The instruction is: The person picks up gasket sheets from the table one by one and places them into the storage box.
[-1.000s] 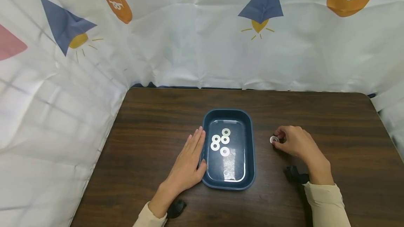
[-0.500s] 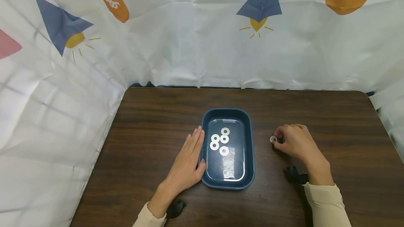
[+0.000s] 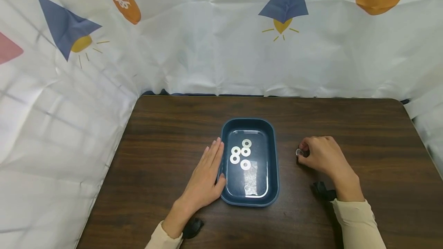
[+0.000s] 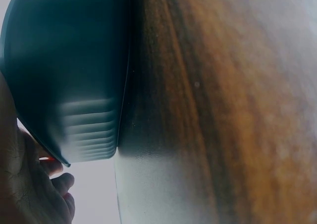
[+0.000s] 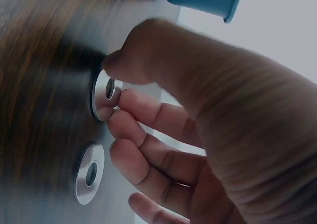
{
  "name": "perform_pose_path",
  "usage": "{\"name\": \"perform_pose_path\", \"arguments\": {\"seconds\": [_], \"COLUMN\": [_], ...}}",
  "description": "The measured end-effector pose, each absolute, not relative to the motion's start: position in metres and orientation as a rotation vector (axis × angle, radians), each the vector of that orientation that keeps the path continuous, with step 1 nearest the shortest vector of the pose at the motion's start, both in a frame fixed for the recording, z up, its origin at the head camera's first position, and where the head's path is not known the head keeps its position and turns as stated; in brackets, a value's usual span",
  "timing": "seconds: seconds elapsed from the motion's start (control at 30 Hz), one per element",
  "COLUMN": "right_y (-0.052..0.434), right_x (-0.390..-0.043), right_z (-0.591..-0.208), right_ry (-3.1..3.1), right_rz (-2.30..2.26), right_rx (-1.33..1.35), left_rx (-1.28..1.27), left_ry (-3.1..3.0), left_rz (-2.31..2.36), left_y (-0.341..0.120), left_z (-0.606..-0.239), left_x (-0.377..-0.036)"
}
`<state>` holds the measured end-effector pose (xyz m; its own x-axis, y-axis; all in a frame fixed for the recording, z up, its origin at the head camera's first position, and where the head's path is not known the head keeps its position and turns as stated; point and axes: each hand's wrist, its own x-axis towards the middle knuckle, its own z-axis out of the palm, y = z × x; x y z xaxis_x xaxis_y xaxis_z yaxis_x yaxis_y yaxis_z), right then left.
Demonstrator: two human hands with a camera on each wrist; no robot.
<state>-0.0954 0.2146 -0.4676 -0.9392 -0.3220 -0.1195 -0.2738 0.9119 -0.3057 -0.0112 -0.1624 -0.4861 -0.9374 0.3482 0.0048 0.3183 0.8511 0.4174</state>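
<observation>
A blue tray (image 3: 250, 200) stands on the table, with several pale flat washers (image 3: 245, 164) lying in its left half. Along the tray's left side rests my left hand (image 3: 204, 180), fingers straight and together, thumb at the rim. To the right of the tray, my right hand (image 3: 323, 156) pinches a metal washer (image 5: 101, 97) at the tabletop between thumb and fingertips. Whether that washer is off the wood I cannot tell. In the right wrist view a second washer (image 5: 89, 174) lies flat near the fingers; the hand hides it in the head view.
The brown wooden table (image 3: 166, 145) ends at a back edge against a white printed curtain (image 3: 214, 49). Curtain also hangs at the left and right sides. A dark wrist device (image 3: 193, 228) is by the left wrist, another strap (image 3: 324, 191) by the right.
The view has shifted slightly. My left hand stays against the tray and my right hand stays at the washer, whose face looks a little darker now.
</observation>
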Motion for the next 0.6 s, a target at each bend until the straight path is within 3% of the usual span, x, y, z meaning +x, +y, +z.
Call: {"name": "perform_pose_path", "arguments": {"seconds": [0.6], "right_y": [0.2160], "right_x": [-0.0926], "right_z": [-0.4666], "right_ry": [2.964], "right_rz": [-0.419], "right_rx": [-0.581], "left_rx": [0.538], "left_ry": [2.961], "left_rz": [0.666], "left_y": [-0.1632], "left_z": [-0.4872], "left_x": [-0.0123]}}
